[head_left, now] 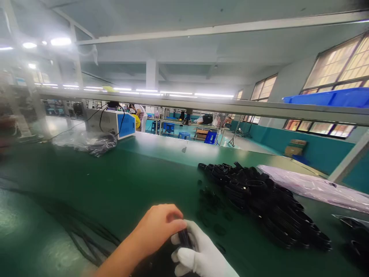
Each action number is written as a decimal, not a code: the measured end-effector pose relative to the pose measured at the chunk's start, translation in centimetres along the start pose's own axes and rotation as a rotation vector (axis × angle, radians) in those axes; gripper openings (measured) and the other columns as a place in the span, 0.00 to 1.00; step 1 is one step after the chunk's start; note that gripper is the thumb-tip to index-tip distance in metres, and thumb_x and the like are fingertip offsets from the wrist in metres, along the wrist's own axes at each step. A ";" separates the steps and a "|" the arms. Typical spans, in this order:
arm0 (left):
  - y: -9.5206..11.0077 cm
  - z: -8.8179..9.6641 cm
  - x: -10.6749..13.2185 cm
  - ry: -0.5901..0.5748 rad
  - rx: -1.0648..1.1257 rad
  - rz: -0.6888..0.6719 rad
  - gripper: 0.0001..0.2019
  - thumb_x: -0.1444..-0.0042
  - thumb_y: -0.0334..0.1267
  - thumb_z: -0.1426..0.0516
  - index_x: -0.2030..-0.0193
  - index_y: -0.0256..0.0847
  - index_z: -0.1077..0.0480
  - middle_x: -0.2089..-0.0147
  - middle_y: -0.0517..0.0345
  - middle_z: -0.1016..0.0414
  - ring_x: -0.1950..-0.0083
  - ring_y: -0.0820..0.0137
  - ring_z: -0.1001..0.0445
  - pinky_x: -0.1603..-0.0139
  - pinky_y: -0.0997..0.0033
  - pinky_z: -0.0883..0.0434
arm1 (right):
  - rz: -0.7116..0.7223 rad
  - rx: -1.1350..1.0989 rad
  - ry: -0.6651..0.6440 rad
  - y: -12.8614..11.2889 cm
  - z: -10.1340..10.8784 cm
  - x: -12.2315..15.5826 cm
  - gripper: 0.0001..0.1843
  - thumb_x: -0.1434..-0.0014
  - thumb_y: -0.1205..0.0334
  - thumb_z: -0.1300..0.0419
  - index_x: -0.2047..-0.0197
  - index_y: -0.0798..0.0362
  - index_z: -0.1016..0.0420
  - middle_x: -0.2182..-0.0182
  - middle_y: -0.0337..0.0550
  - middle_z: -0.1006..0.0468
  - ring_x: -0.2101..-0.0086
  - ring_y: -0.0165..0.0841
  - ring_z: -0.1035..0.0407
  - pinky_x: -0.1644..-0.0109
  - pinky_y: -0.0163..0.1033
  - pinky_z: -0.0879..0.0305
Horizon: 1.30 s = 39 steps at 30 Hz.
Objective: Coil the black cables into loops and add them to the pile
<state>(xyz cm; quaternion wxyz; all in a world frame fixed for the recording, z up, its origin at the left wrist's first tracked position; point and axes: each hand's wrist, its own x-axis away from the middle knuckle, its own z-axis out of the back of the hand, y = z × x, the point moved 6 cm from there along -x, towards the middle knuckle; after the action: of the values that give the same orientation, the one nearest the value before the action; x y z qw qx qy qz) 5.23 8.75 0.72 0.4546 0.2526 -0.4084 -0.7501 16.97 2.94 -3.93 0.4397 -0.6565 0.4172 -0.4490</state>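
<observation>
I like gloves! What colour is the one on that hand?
White. The glove on the right hand shows best in the head view.

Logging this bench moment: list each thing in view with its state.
Left hand: bare, closed on the black part.
Right hand: white-gloved, gripping the black part.
Black part: held between both hands.
Coil pile: heaped on the table.
Blue box: standing, cables attached.
Plastic sheet: lying flat.

The green work surface (121,184) is smooth with a satin sheen (ceiling lights reflect on it). The coiled black cables (268,204) appear glossy, rubber- or plastic-jacketed. The right hand (201,254) wears a white, matt cloth glove. The plastic bag (86,141) is clear, crinkled film.
</observation>
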 end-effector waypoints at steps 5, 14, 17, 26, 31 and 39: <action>-1.4 -1.4 1.2 0.050 0.172 0.123 0.11 0.48 0.44 0.50 0.72 0.41 0.33 0.74 0.63 0.31 0.74 0.73 0.36 0.75 0.74 0.39 | 0.049 -0.178 -0.125 -0.1 -0.3 0.1 0.33 0.58 0.54 0.32 0.50 0.54 0.38 0.56 0.47 0.35 0.62 0.36 0.31 0.60 0.43 0.35; -3.0 -5.7 2.1 -0.085 0.747 0.097 0.12 0.58 0.43 0.42 0.72 0.37 0.38 0.78 0.64 0.35 0.78 0.76 0.38 0.75 0.75 0.38 | 0.107 -0.246 -0.253 -0.3 -1.4 -0.1 0.26 0.57 0.60 0.30 0.55 0.54 0.33 0.60 0.43 0.31 0.60 0.34 0.33 0.55 0.42 0.37; -2.4 -5.2 2.3 -0.111 0.725 0.047 0.11 0.55 0.42 0.43 0.72 0.36 0.36 0.77 0.63 0.35 0.75 0.76 0.38 0.71 0.75 0.39 | 0.087 -0.302 -0.297 -0.5 -1.8 0.3 0.27 0.56 0.57 0.30 0.54 0.54 0.32 0.59 0.43 0.31 0.59 0.35 0.33 0.52 0.43 0.38; -1.3 -1.7 3.2 0.220 -0.025 -0.042 0.09 0.49 0.32 0.50 0.63 0.42 0.32 0.63 0.57 0.27 0.65 0.68 0.29 0.63 0.71 0.33 | 0.057 -0.405 -0.279 -0.6 -2.6 1.0 0.25 0.56 0.58 0.31 0.54 0.52 0.32 0.53 0.45 0.32 0.58 0.34 0.31 0.51 0.42 0.38; -0.6 -2.0 3.7 0.432 -0.213 -0.374 0.17 0.49 0.24 0.54 0.62 0.45 0.29 0.66 0.60 0.29 0.65 0.72 0.28 0.64 0.75 0.33 | 0.079 -0.372 -0.327 -0.1 -2.8 0.6 0.30 0.55 0.58 0.31 0.50 0.53 0.34 0.57 0.47 0.30 0.61 0.36 0.29 0.54 0.44 0.36; -1.5 -1.8 2.4 0.407 -0.070 -0.353 0.19 0.50 0.23 0.52 0.60 0.46 0.26 0.68 0.62 0.30 0.68 0.75 0.28 0.67 0.79 0.33 | 0.090 -0.369 -0.256 0.5 -2.3 -0.7 0.29 0.59 0.59 0.29 0.53 0.52 0.31 0.55 0.47 0.31 0.59 0.38 0.30 0.53 0.46 0.35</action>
<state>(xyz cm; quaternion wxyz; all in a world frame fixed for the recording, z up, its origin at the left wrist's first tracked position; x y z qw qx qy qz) 4.76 6.32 -1.48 0.3981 0.4494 -0.2320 -0.7653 14.51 2.97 -4.10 0.3810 -0.7581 0.4621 -0.2581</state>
